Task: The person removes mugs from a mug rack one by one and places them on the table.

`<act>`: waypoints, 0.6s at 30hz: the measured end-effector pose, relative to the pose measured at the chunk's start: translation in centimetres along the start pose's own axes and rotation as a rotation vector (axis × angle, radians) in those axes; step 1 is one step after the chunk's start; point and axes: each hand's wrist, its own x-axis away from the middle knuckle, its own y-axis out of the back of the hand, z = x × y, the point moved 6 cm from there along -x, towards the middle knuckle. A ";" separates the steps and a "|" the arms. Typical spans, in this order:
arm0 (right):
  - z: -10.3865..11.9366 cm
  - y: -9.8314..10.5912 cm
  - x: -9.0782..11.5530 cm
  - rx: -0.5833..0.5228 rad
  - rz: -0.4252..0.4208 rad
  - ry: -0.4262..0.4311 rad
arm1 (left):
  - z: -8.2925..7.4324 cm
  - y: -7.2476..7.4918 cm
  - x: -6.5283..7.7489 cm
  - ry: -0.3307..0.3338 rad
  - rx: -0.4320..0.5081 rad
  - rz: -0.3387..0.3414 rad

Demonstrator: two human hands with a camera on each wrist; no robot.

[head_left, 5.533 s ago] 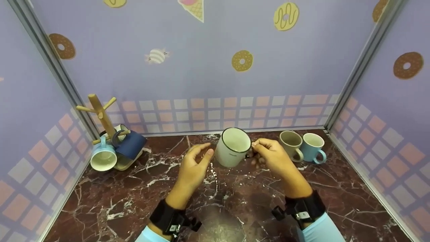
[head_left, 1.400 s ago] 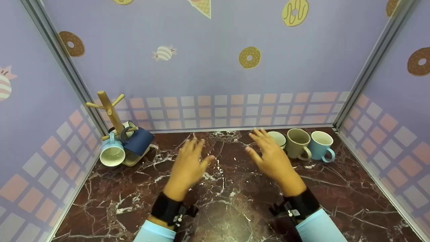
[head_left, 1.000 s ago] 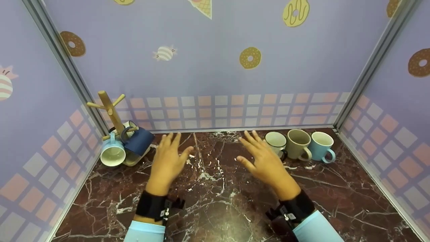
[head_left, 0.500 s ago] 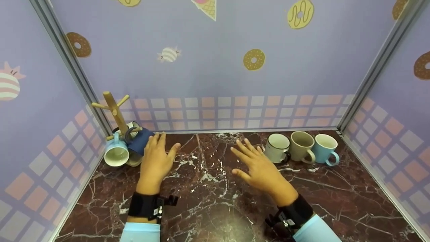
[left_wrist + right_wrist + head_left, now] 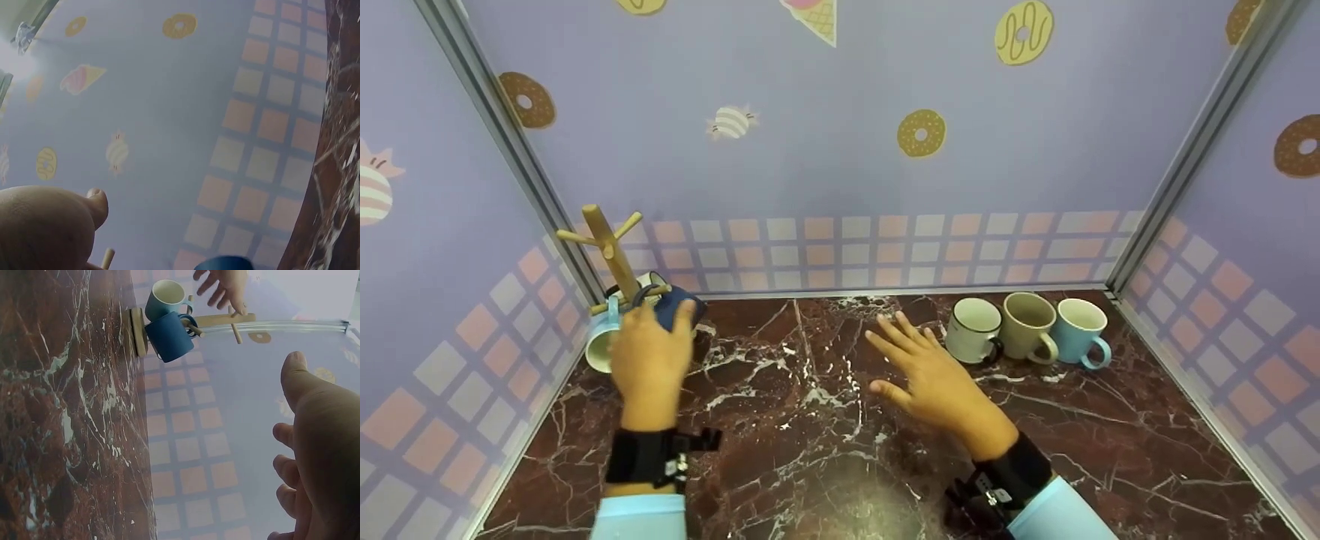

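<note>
My left hand is over the wooden mug tree at the left, its fingers loose and holding nothing. It overlaps the navy mug and the light blue mug, both hung by their handles. The right wrist view shows this hand apart from the navy mug, out near the tree's upper pegs. A white mug hangs behind, mostly hidden. Over the table, my right hand spreads its fingers, empty. Nearest to it stands a white mug with a black rim and handle.
Beside the black-rimmed mug stand a brown mug and a light blue mug, upright in a row with handles toward the front right. The dark marbled table meets patterned walls at the back and both sides.
The black-rimmed white mug, between both hands at first, now stands beside the brown mug. My left hand has moved left to the mug tree; the right has drawn slightly left and back.
</note>
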 end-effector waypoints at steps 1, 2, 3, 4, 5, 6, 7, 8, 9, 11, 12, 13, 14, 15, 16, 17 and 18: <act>0.1 0.0 0.0 -0.001 0.002 0.000 | 0.4 0.6 -0.4 0.013 -0.004 -0.004; 0.1 0.0 0.0 -0.001 0.004 0.001 | 0.7 1.2 -0.8 0.023 -0.002 -0.009; 0.2 0.0 -0.1 0.002 0.005 0.003 | 1.0 1.7 -1.2 0.029 0.005 -0.015; 0.2 -0.1 -0.1 0.003 0.005 0.006 | 1.3 2.3 -1.5 0.034 0.013 -0.019; 0.3 -0.1 0.0 0.004 0.006 0.008 | 1.6 2.9 -1.8 0.040 0.021 -0.019; 0.4 -0.1 -0.1 0.003 0.006 0.012 | 1.8 3.4 -2.1 0.046 0.026 -0.018; 0.5 -0.1 -0.1 0.001 0.006 0.017 | 1.9 4.0 -2.3 0.051 0.029 -0.013; 0.5 -0.2 -0.1 0.000 0.002 0.025 | 2.0 4.6 -2.6 0.054 0.031 -0.011; 0.6 -0.2 -0.1 -0.002 -0.001 0.031 | 2.1 5.3 -3.0 0.055 0.027 -0.010; 0.8 -0.2 -0.1 -0.003 -0.005 0.042 | 2.1 6.6 -3.7 0.059 0.028 -0.024; 0.9 -0.3 -0.1 -0.001 -0.006 0.047 | 2.0 7.3 -4.1 0.058 0.028 -0.037; 0.9 -0.3 -0.1 0.004 -0.006 0.050 | 1.9 7.9 -4.5 0.058 0.028 -0.050; 1.0 -0.4 -0.1 0.008 -0.007 0.053 | 1.8 8.6 -5.0 0.057 0.034 -0.063; 1.1 -0.4 -0.1 0.007 -0.008 0.054 | 1.6 9.2 -5.4 0.055 0.037 -0.079; 1.1 -0.5 -0.1 0.006 -0.003 0.051 | 1.5 9.7 -5.9 0.052 0.042 -0.095; 1.2 -0.6 0.0 0.005 0.000 0.049 | 1.3 10.2 -6.4 0.046 0.046 -0.110; 1.3 -0.7 0.0 0.005 0.005 0.047 | 1.2 10.6 -6.9 0.040 0.052 -0.120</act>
